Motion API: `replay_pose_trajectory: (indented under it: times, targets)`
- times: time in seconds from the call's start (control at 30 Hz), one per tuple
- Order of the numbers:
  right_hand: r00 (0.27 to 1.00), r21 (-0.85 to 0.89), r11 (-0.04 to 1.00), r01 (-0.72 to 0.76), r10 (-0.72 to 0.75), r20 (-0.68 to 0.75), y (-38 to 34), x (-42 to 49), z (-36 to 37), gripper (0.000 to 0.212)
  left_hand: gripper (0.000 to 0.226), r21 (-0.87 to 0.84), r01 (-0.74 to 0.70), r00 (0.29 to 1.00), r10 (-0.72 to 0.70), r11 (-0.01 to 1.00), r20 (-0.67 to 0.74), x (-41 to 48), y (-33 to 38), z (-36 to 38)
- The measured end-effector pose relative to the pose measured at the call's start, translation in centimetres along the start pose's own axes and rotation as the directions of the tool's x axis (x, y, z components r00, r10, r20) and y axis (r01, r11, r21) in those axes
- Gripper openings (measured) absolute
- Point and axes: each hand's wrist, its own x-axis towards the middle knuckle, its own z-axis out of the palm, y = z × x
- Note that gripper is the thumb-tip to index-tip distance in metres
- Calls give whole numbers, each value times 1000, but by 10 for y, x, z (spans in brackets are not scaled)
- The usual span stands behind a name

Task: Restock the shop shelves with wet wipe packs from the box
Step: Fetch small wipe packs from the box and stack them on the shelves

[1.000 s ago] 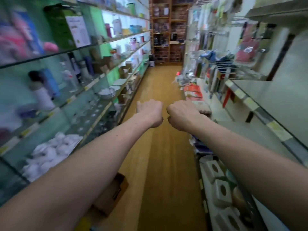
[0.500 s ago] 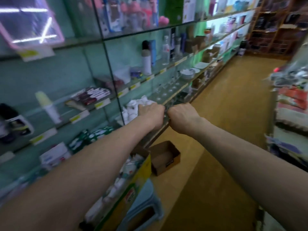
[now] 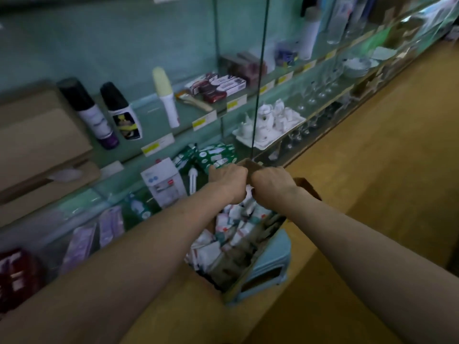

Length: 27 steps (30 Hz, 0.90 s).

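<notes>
Together: left hand (image 3: 228, 180), right hand (image 3: 272, 183), fists.

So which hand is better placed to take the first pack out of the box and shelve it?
Left, probably. Both hands are fisted above the box, but the left hand sits on the shelf side, the right hand toward the aisle.

1. The aisle floor (image 3: 372, 207) to the right of the cardboard box (image 3: 308, 188) lies open.
2. The box is open on top, with wet wipe packs (image 3: 231, 234) heaped inside.
3. An upright glass divider (image 3: 259, 100) stands just behind it.
4. Left of the divider, green cartons (image 3: 216, 155) and a white carton (image 3: 164, 184) crowd the glass shelf (image 3: 116, 182).
5. To its right, a white tea set (image 3: 270, 120) fills the bay.
</notes>
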Motion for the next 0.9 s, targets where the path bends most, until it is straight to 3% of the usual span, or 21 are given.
replay_pose_trajectory:
  times: [0.17,0.27,0.4,0.53,0.8,0.9]
  targets:
    - [994,12,1000,3,-4,113,-27,26,37,15,6,-39,36,994,-32,999,104,7,-46,41]
    - [988,10,1000,19,-21,156,-34,38,66,19,14,-64,59,986,-48,996,160,11,-65,68]
    - [966,43,997,61,-69,247,-41,54,111,21,7,-75,125,973,-107,989,203,19,-89,110]
    - [929,100,990,98,-128,347,-53,68,160,22,8,-197,217,937,-148,956,316,28,-102,149]
    - [887,178,971,161,-221,405,-78,97,240,29,21,-250,373,875,-249,893,416,54,-121,218]
    - [844,175,951,254,-307,440,-90,98,261,31,8,-311,401,875,-260,862,408,58,-129,234]
